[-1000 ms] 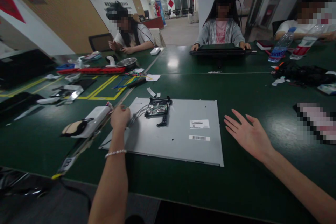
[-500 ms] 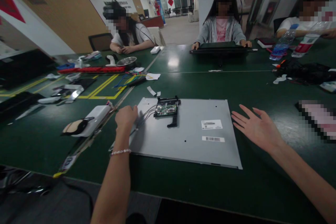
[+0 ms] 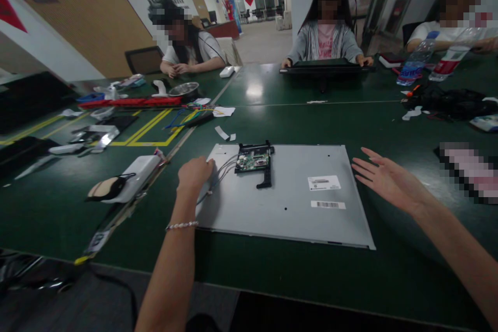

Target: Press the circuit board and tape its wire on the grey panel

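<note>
A flat grey metal panel (image 3: pixel 288 202) lies on the green table (image 3: pixel 295 270) in front of me. A small green circuit board (image 3: pixel 252 160) with a black bracket and thin wires sits near the panel's far left corner. My left hand (image 3: pixel 194 174) is closed at the panel's left edge, by the wires; what it grips is hidden. My right hand (image 3: pixel 383 179) hovers open, fingers spread, just off the panel's right edge. Two white barcode labels (image 3: pixel 324 183) are stuck on the panel.
A white device with a black strap (image 3: pixel 128 180) lies to the left. Further left are tools, a red bar (image 3: pixel 132 102) and a metal bowl (image 3: pixel 185 91). Across the table sit three people; one holds a black monitor (image 3: pixel 324 68). Bottles (image 3: pixel 414 66) and black items stand at right.
The panel has slid to the right across the table with my left hand at its edge. My right hand has drawn back to the right, staying open.
</note>
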Available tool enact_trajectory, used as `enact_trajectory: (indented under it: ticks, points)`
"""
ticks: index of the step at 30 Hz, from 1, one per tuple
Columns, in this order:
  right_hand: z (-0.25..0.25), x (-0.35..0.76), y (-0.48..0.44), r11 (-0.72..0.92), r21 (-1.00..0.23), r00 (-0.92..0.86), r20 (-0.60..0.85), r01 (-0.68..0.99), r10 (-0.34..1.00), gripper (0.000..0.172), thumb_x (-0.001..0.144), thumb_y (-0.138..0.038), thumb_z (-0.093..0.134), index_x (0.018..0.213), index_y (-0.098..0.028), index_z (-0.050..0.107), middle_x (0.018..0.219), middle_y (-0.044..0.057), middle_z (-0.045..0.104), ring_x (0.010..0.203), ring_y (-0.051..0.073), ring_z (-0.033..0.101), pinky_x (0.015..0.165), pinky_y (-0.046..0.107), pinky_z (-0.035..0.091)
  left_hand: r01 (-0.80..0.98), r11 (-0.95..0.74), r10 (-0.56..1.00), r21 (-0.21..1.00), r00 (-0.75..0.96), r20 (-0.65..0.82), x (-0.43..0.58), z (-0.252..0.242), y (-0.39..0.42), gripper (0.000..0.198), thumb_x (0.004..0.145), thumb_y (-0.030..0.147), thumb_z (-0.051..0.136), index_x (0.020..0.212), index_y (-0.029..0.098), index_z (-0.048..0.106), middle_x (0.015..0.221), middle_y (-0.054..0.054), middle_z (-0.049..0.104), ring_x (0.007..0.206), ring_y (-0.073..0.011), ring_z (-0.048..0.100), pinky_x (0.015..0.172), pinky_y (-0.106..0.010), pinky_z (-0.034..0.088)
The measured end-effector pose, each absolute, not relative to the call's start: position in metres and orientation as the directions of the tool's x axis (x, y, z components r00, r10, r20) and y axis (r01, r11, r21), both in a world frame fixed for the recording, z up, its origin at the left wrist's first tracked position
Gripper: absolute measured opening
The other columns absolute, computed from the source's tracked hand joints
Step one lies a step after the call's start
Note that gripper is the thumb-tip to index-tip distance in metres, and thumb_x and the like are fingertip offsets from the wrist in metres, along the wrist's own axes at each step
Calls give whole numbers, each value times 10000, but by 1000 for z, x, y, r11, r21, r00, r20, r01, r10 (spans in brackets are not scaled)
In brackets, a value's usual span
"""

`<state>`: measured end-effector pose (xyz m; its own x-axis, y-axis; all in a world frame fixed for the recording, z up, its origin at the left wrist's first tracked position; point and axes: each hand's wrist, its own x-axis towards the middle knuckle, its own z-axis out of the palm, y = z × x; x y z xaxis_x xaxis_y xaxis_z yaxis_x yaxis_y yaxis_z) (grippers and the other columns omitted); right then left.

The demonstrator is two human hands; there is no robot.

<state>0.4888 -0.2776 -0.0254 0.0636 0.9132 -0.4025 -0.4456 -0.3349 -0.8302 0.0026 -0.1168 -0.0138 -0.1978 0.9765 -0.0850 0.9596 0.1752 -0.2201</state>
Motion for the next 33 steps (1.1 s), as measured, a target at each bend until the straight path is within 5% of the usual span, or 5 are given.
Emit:
enact_trajectory:
  ticks: [19,33]
  points:
    - [-28,518,-271,-330,-891,91,-374,-311,923,608,824,-490,623,1386,-317,470,1518,84,416,1417,232,336,1133,453,304,943,294,944,-158,-312,-110,52,-5,-133,554,913,467,401,1090,39,706,1143,-252,665,1055,-375,636,835,-428,503]
    - [-35,554,-268,-300,-929,215,-345,-218,913,553,837,-526,573,1361,-369,491,1576,87,307,1390,292,381,1079,490,370,969,181,978,-168,-196,-77,75,-3,-144,558,933,505,375,1020,84,731,1046,-246,692,974,-367,657,789,-437,490]
